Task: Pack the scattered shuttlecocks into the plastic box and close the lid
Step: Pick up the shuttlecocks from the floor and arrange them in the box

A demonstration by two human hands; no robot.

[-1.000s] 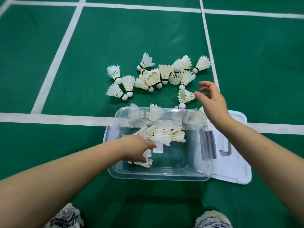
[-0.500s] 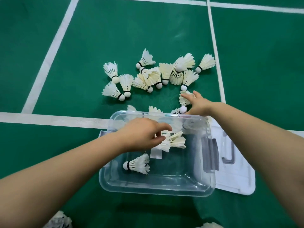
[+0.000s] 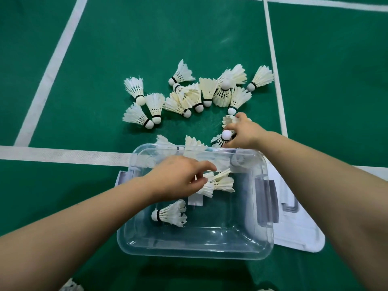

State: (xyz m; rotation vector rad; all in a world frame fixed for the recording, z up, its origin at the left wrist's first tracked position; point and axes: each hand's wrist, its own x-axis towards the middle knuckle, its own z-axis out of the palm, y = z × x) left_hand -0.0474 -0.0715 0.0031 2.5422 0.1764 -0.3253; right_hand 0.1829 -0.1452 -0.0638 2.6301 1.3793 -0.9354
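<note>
The clear plastic box (image 3: 195,248) stands open on the green floor. One shuttlecock (image 3: 170,214) lies alone in it, and a small cluster (image 3: 220,183) lies nearer the middle. My left hand (image 3: 178,179) is over the box, with thumb and forefinger pinched on that cluster's feathers. Just past the far rim, my right hand (image 3: 243,133) is closed on a shuttlecock (image 3: 226,134) with its white cork showing. Several more shuttlecocks (image 3: 207,91) are scattered on the floor beyond. The white lid (image 3: 298,234) lies flat at the box's right side.
White court lines cross the floor: one (image 3: 63,155) runs under the box's far edge and another (image 3: 275,66) runs away on the right. Two shuttlecocks (image 3: 193,143) lean against the box's far wall. A patterned shoe (image 3: 71,287) shows at the bottom edge.
My left hand let a shuttlecock go low in the box and rose to the cluster. My right hand reached forward and closed on a shuttlecock beyond the rim.
</note>
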